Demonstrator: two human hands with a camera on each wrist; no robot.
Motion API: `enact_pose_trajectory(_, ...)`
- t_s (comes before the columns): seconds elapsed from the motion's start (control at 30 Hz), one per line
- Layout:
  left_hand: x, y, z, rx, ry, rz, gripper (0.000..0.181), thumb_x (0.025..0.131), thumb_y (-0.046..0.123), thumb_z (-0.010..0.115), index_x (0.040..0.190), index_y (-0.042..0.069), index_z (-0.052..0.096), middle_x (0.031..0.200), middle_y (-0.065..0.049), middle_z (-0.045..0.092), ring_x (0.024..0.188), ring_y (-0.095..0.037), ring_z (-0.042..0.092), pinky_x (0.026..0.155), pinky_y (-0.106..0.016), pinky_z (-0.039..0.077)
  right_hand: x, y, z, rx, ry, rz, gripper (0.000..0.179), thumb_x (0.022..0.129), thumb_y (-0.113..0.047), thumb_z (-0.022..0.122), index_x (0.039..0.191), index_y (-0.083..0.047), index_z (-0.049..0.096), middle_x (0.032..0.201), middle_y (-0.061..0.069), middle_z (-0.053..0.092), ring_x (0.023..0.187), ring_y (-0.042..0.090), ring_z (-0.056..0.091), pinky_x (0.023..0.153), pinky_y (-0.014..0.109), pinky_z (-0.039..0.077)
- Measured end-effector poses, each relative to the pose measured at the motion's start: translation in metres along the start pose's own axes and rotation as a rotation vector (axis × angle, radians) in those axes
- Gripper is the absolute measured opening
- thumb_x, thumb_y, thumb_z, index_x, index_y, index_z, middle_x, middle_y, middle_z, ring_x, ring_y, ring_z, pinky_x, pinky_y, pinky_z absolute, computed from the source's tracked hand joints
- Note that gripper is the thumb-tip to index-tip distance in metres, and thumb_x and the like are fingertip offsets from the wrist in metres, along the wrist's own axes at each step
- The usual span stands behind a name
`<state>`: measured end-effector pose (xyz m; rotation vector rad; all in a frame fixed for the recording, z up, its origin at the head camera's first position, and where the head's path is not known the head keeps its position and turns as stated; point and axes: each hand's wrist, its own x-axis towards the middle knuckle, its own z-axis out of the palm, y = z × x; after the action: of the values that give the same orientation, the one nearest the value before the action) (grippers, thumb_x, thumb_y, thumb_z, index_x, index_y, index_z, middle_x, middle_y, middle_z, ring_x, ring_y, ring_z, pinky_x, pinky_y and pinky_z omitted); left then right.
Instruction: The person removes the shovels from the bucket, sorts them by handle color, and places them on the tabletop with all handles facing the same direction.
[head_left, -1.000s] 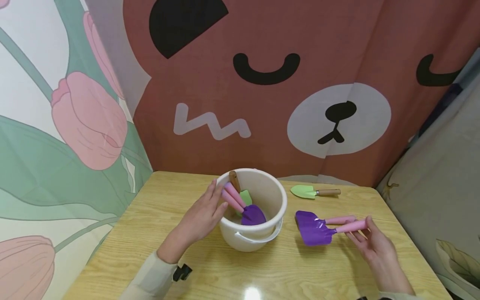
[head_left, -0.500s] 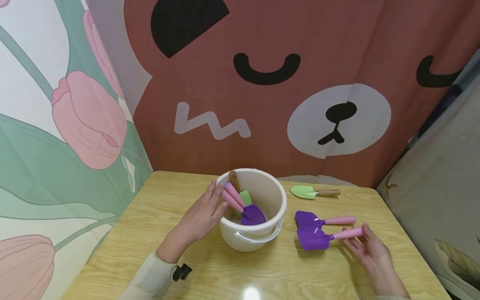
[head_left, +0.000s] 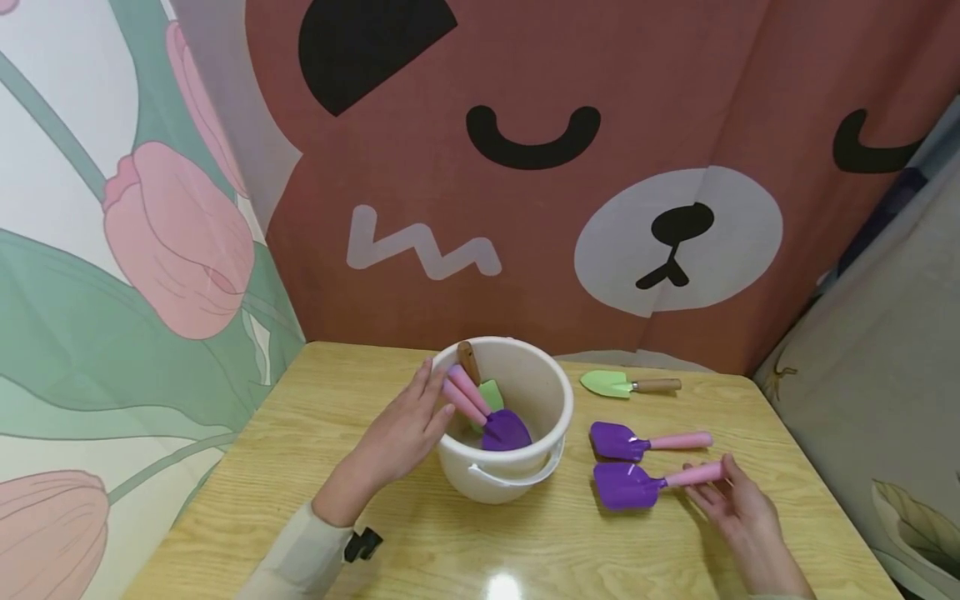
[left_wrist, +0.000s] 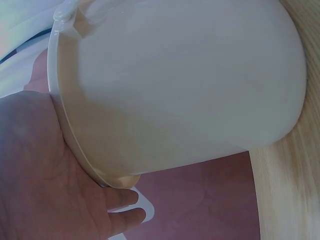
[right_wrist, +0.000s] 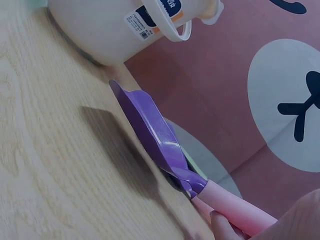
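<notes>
A white bucket (head_left: pixel 487 479) stands upright on the table, and my left hand (head_left: pixel 405 433) rests against its left rim with fingers extended. The left wrist view has the palm along the rim of the bucket (left_wrist: pixel 185 85). Inside lie a purple shovel (head_left: pixel 507 429) with pink handles beside it and a green tool (head_left: pixel 491 394) with a wooden handle. My right hand (head_left: pixel 746 517) pinches the pink handle of a purple shovel (head_left: pixel 626 486). The right wrist view shows this shovel (right_wrist: pixel 150 130) held above its shadow, off the tabletop.
Just behind the held shovel lies a second purple shovel (head_left: pixel 617 442) with a pink handle. Farther back is a green trowel (head_left: pixel 607 383) with a wooden handle. The wooden table (head_left: pixel 322 400) ends at a bear-print curtain (head_left: pixel 420 317).
My right hand has moved the held shovel toward me, away from the other purple shovel, so a gap now shows between their blades. The left hand and bucket stay in place.
</notes>
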<state>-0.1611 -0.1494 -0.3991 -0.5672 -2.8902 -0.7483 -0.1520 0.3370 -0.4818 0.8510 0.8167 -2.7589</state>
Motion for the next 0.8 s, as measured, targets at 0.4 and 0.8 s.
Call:
enact_pose_trajectory(0.4, 0.001, -0.001, 0.001, 0.002, 0.011, 0.013, 0.067, 0.109, 0.048, 0.032, 0.163, 0.012, 0.016, 0.170, -0.013, 0.000, 0.153, -0.037, 0.019, 0.120, -0.054, 0.027, 0.002, 0.003, -0.009, -0.018, -0.003, 0.002, 0.024, 0.101, -0.035, 0.053, 0.086, -0.020, 0.066, 0.084, 0.013, 0.071, 0.080, 0.031, 0.074, 0.086, 0.050, 0.059)
enact_pose_trajectory(0.8, -0.001, -0.002, 0.001, 0.014, 0.007, 0.015, 0.068, 0.109, 0.049, 0.031, 0.163, 0.012, 0.014, 0.170, -0.014, -0.001, 0.153, -0.037, 0.020, 0.120, -0.054, 0.028, 0.008, 0.007, -0.013, -0.055, 0.029, -0.017, 0.019, 0.101, -0.037, 0.051, 0.118, -0.029, 0.053, 0.085, 0.012, 0.070, 0.083, 0.027, 0.073, 0.096, 0.047, 0.055)
